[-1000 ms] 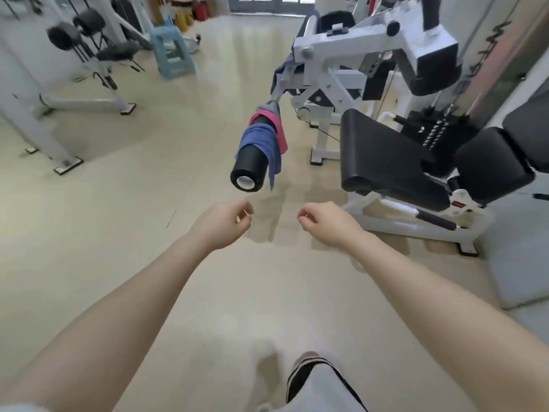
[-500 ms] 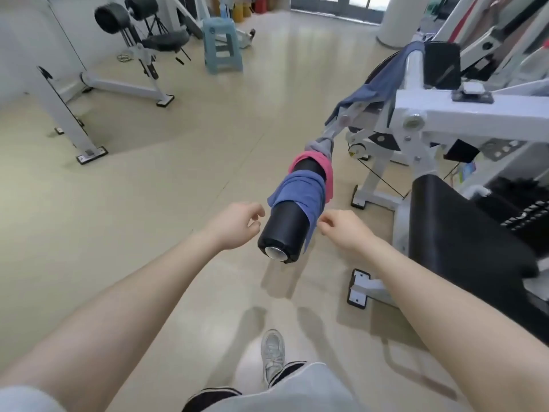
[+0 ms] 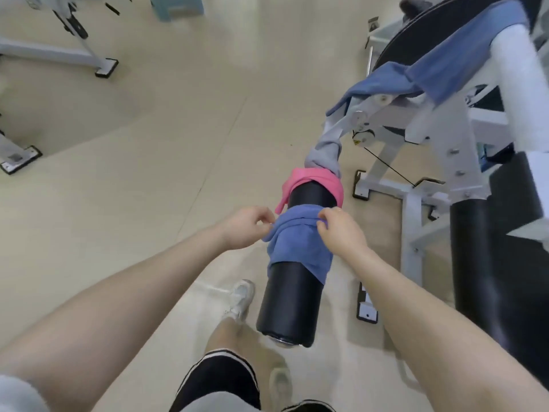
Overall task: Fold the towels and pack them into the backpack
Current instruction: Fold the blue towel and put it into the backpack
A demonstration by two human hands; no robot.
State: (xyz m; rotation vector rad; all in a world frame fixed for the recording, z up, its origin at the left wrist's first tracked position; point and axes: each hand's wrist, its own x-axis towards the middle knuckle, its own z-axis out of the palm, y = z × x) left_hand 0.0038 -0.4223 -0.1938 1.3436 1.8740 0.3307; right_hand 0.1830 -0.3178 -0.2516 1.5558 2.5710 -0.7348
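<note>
Beige gym floor [image 3: 118,173]; centre frame, left hand [image 3: 246,227] and right hand [image 3: 341,233] both pinch blue cloth towel [image 3: 300,248] draped over black foam roller [image 3: 292,304].

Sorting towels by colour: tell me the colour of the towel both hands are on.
Blue towel, seen in the head view.

Open floor [image 3: 142,162] left; machine frame [image 3: 439,144] crowds right.
</note>
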